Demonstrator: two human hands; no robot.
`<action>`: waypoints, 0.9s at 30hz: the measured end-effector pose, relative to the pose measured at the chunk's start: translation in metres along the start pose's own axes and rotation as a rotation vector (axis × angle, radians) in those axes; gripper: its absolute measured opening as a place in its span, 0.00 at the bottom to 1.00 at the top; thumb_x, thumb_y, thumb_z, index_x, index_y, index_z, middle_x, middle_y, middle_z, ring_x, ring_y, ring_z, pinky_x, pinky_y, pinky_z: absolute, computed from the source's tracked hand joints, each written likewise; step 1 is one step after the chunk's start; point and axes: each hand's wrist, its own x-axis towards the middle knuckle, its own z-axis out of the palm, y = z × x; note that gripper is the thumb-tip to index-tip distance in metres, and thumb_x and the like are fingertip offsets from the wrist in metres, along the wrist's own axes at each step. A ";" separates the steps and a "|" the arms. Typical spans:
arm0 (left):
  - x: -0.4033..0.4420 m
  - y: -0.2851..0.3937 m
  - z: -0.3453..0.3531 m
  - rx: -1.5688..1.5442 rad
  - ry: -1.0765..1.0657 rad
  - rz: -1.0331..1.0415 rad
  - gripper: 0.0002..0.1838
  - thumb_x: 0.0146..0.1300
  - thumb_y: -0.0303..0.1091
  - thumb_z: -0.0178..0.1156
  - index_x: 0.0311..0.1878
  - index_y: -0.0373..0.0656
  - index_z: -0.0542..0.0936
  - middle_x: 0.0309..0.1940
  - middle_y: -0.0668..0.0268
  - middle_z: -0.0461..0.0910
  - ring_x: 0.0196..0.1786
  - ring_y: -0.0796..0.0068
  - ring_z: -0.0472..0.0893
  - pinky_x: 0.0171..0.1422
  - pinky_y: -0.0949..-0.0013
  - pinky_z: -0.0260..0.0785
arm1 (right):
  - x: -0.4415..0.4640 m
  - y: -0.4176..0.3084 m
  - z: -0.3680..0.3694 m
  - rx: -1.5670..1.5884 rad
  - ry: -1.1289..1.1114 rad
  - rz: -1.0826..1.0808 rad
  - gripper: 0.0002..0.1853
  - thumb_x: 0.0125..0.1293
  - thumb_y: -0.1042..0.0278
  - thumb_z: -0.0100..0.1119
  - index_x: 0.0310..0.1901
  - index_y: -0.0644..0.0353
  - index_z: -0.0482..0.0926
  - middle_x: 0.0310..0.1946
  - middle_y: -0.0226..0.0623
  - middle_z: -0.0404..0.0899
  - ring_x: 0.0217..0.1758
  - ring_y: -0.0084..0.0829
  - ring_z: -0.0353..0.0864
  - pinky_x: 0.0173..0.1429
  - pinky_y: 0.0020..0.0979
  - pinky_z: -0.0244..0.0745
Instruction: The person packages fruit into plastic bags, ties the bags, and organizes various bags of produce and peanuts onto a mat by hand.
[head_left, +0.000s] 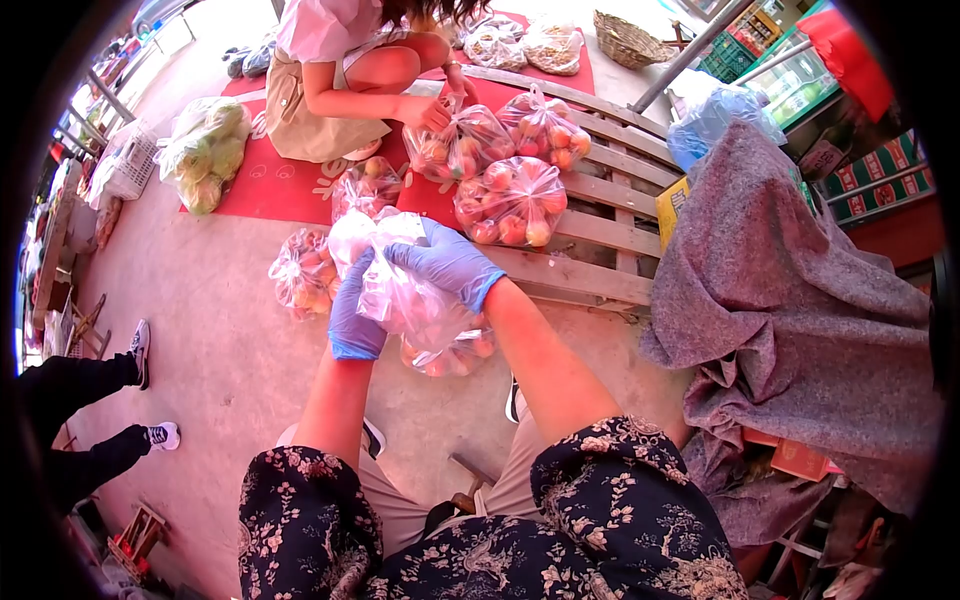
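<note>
Blue gloves cover both hands in the head view: the left hand (pixel 357 312) grasps the near left edge of a pale plastic bag (pixel 403 290), and the right hand (pixel 447 264) clasps its top. Held centrally, this bag has a fruit bag (pixel 305 272) at nine o'clock and a fruit sack (pixel 511 203) at two, by a wooden pallet (pixel 612 195). Grey cloth (pixel 790 300) drapes at three o'clock. Toward twelve, a crouching person (pixel 335 85) handles another fruit bundle (pixel 462 142).
</note>
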 end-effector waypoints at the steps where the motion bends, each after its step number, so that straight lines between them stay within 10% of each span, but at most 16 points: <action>1: -0.001 0.000 0.001 0.005 0.006 0.002 0.17 0.65 0.35 0.51 0.54 0.38 0.70 0.48 0.60 0.75 0.51 0.65 0.76 0.58 0.63 0.67 | 0.000 0.000 0.000 0.005 -0.002 0.001 0.27 0.58 0.61 0.63 0.57 0.62 0.68 0.49 0.34 0.74 0.50 0.24 0.72 0.54 0.26 0.69; 27: -0.002 -0.001 0.002 0.018 -0.028 0.004 0.18 0.65 0.36 0.51 0.56 0.39 0.69 0.49 0.61 0.75 0.52 0.67 0.75 0.58 0.64 0.66 | 0.004 0.005 0.001 -0.020 0.028 -0.075 0.26 0.57 0.61 0.64 0.53 0.65 0.69 0.45 0.36 0.76 0.45 0.24 0.74 0.50 0.26 0.71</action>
